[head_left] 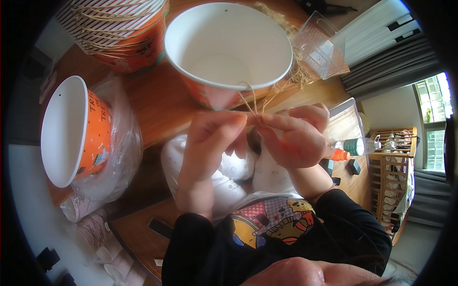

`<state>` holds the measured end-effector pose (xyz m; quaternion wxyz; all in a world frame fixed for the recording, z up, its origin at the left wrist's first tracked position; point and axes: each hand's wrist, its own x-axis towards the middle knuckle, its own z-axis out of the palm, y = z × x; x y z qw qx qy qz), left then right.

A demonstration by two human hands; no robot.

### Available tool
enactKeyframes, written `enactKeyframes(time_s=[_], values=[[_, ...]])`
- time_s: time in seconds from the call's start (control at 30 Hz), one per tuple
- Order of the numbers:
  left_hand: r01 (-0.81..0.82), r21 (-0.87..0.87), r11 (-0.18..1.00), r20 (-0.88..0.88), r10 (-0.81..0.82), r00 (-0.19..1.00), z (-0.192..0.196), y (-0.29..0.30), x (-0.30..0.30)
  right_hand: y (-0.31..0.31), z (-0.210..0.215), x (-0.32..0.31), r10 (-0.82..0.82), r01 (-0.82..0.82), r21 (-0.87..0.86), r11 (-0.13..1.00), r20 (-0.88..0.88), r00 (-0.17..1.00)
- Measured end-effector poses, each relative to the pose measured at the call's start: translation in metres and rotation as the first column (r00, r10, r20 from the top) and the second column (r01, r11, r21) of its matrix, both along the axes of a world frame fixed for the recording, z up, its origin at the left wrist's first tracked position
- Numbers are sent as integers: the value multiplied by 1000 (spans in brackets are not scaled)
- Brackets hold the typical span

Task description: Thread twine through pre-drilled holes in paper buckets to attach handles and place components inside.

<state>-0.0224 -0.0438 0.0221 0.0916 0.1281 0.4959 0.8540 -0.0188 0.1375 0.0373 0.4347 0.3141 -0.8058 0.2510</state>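
Note:
Both my hands meet at the near rim of a large paper bucket [205, 45], white inside with an orange and pale outside, standing upright on the wooden table [152, 112]. Between my fingertips is thin brown twine [254, 101], looped upward in front of the rim. My left hand [207, 140] pinches it from the left, thumb against fingers. From the right, my right hand [298, 138] pinches the same twine, its fingers curled. Whether the twine passes through the bucket wall is hidden. A loose heap of twine [301, 71] lies beside the bucket on the right.
A tall stack of nested orange buckets [136, 52] with twine handles stands at the back left. Another orange bucket [98, 136] lies tipped near a clear plastic bag [126, 157]. A clear plastic box [324, 50] sits at the back right. White-and-striped buckets [90, 231] are lower left.

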Motion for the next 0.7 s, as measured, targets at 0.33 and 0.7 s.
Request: enactKeyframes(time_s=[0.33, 0.7], values=[[4, 86, 996, 26, -7, 1000, 2, 8, -7, -4, 1, -4, 117, -93, -167, 982, 141, 983], [-145, 94, 985, -61, 151, 987, -9, 17, -6, -10, -13, -4, 269, -176, -381, 908, 207, 941]])
